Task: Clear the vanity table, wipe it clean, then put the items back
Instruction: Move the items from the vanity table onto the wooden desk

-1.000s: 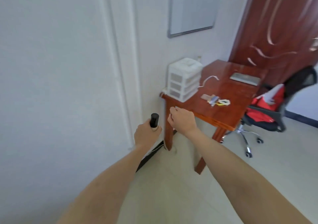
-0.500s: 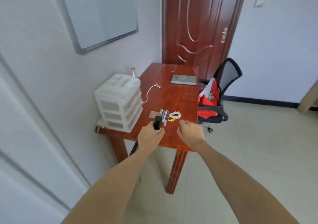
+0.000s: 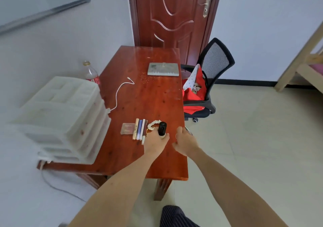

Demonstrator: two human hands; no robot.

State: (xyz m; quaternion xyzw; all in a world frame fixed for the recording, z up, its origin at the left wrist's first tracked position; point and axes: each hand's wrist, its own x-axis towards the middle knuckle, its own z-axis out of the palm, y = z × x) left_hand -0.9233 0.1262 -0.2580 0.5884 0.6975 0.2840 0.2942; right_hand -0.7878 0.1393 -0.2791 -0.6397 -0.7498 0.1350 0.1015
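Risk of knock-off near table edge, centre of frame.

Vanity table (image 3: 139, 95) carries, at left, a white drawer unit (image 3: 64, 120); toward the top, a grey flat device (image 3: 163, 69); at centre, a white cable (image 3: 118, 94), a small clear case (image 3: 128, 128) and pens (image 3: 139, 130). Left hand (image 3: 155, 140) grasps an upright black cylinder (image 3: 162, 128) just beside the pens; setting it down carelessly could scatter them. Right hand (image 3: 185, 142) hovers at the right edge; whether it holds anything I cannot tell.

One table (image 3: 153, 157) carries one white drawer unit (image 3: 64, 118), one white cable (image 3: 120, 90), one grey flat device (image 3: 163, 69) and one clear case (image 3: 128, 128). About four slim sticks (image 3: 139, 130) lie side by side. There is one bottle (image 3: 91, 74), one chair (image 3: 209, 80) and one door (image 3: 173, 13).
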